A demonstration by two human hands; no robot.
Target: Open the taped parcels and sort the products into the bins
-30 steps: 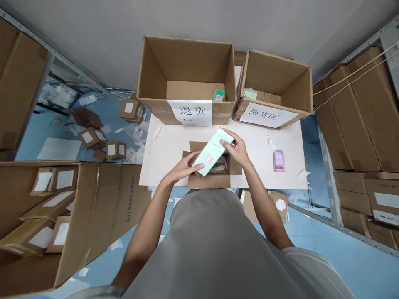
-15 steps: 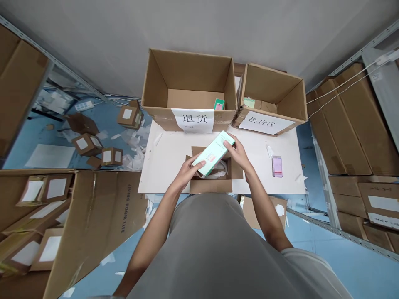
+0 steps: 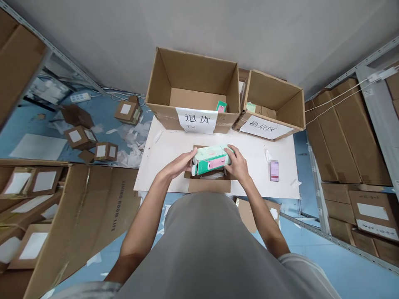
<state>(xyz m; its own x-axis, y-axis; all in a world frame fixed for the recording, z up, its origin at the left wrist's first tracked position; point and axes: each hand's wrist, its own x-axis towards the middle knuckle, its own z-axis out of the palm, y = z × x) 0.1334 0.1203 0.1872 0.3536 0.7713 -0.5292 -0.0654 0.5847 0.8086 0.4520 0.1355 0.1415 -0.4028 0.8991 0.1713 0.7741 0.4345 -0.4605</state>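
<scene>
Between my two hands is a green product box (image 3: 212, 162), its pale top and its green side with a pink picture facing me. My right hand (image 3: 238, 165) grips the right end, thumb and fingers around it. My left hand (image 3: 181, 164) is at the left end, thumb by the upper corner and the other fingers partly hidden. A small flap seems to stick out at that end. Right below is an open brown carton (image 3: 209, 186) with clear plastic wrapping (image 3: 213, 176) inside, on a white table (image 3: 165, 166).
Behind stand two big open cartons with Chinese labels, the left one (image 3: 165, 114) holding a small green box (image 3: 221, 106), the right one (image 3: 283, 120) several items. A pink phone-like item (image 3: 274, 170) lies on the right. Shelves of cartons (image 3: 355, 137) flank me; small boxes (image 3: 81, 137) litter the floor.
The green box has turned from a diagonal slant to nearly level, and its pink-pictured side now faces me. My left hand has shifted from its lower edge to its left end.
</scene>
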